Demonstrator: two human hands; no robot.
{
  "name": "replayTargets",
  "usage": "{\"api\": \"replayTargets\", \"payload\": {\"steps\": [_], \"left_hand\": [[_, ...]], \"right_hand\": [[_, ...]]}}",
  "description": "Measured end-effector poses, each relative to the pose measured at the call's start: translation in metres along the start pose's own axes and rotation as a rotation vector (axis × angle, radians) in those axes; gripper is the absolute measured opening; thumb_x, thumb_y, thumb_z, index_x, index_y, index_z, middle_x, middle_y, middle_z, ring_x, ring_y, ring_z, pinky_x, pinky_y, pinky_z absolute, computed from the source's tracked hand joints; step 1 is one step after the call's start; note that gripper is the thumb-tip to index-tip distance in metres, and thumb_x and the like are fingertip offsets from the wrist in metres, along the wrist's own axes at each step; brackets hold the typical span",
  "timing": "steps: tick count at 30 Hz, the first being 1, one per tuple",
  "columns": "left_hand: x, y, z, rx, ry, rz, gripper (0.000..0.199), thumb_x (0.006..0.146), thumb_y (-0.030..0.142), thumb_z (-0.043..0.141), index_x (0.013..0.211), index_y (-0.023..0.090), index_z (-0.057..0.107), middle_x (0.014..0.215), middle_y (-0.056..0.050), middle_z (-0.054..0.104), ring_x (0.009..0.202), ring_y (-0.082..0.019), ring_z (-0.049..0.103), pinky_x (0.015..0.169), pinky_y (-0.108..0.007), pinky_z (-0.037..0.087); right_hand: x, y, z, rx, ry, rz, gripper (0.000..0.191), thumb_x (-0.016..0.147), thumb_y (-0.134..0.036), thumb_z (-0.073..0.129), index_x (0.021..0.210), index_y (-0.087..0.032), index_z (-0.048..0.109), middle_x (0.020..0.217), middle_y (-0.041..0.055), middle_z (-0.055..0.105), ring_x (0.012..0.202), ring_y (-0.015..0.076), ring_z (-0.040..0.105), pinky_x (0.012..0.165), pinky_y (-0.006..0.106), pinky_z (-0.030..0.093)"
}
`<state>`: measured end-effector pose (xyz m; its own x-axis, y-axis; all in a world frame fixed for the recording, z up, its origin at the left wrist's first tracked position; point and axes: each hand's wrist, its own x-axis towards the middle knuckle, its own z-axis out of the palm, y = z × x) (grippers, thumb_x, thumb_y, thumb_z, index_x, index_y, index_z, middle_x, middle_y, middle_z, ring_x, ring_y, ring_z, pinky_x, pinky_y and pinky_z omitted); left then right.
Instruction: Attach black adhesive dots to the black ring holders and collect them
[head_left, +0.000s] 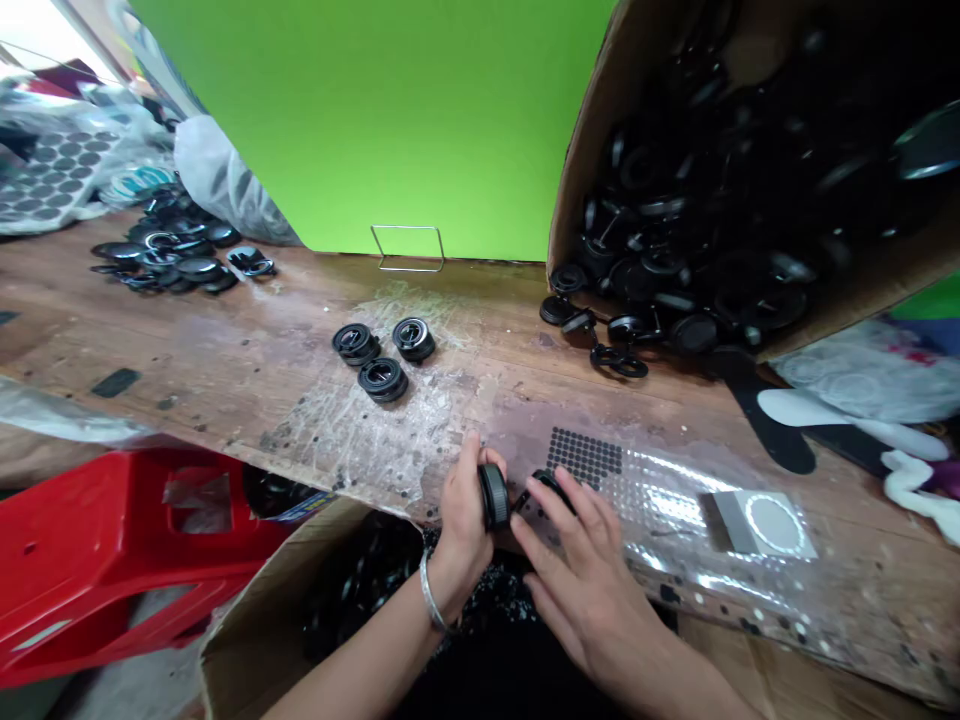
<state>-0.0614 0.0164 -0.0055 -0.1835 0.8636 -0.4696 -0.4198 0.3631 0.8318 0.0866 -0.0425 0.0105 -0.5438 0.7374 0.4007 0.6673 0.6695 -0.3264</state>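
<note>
Near the table's front edge, my left hand (463, 510) is closed around a thick black round part with a ribbed rim (495, 497), held on its side. Just to the right, my right hand (581, 545) has its fingers curled over a thinner black round piece (553, 486), partly hidden by the fingers. A small gap separates the two pieces. Beyond my right fingers lies a clear sheet of small black dots (589, 452), many of its spots bare. Farther back stand three stacked black round parts, one of them a ribbed ring stack (382, 379).
A large carton (577, 150) at right spills black round parts (630, 325) onto the table. Another heap of black parts (180, 250) lies at left. A small grey block (772, 524) sits on the sheet. Below are an open carton (259, 610) and a red stool (67, 520).
</note>
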Motion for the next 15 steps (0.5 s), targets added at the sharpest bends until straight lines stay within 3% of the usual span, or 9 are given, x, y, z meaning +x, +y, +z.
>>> {"api": "replayTargets", "payload": {"steps": [3, 5, 9, 15], "left_hand": [[0.001, 0.000, -0.001, 0.003, -0.015, -0.008, 0.049, 0.087, 0.057, 0.047, 0.057, 0.019, 0.051, 0.046, 0.003, 0.044, 0.043, -0.010, 0.039, 0.043, -0.022, 0.032], [0.002, 0.000, -0.002, 0.017, -0.012, 0.013, 0.048, 0.086, 0.057, 0.048, 0.057, 0.019, 0.051, 0.045, 0.003, 0.044, 0.042, -0.010, 0.040, 0.042, -0.022, 0.031], [0.004, 0.001, -0.003, 0.044, -0.009, 0.033, 0.049, 0.086, 0.057, 0.048, 0.054, 0.019, 0.052, 0.044, 0.002, 0.044, 0.041, -0.010, 0.041, 0.042, -0.022, 0.032], [0.008, -0.001, 0.001, 0.036, -0.012, 0.017, 0.049, 0.084, 0.057, 0.050, 0.053, 0.019, 0.052, 0.046, 0.003, 0.044, 0.041, -0.010, 0.040, 0.043, -0.022, 0.033]], "right_hand": [[-0.006, 0.029, -0.007, 0.037, 0.201, 0.218, 0.019, 0.090, -0.018, 0.055, 0.106, -0.017, 0.064, 0.129, 0.0139, 0.052, 0.132, 0.0335, 0.039, 0.104, 0.057, 0.036], [-0.013, 0.058, -0.008, -0.062, 0.294, 0.411, 0.011, 0.089, -0.021, 0.056, 0.091, -0.018, 0.066, 0.107, 0.0107, 0.059, 0.114, 0.0292, 0.051, 0.100, 0.054, 0.038], [-0.023, 0.105, 0.001, -0.251, 0.144, 0.541, 0.016, 0.087, -0.026, 0.057, 0.077, -0.019, 0.067, 0.101, 0.0096, 0.060, 0.103, 0.0302, 0.050, 0.088, 0.050, 0.039], [-0.016, 0.113, 0.008, -0.349, -0.018, 0.503, 0.012, 0.083, -0.019, 0.060, 0.072, -0.020, 0.066, 0.096, 0.0073, 0.061, 0.097, 0.0286, 0.047, 0.079, 0.041, 0.036]]}}
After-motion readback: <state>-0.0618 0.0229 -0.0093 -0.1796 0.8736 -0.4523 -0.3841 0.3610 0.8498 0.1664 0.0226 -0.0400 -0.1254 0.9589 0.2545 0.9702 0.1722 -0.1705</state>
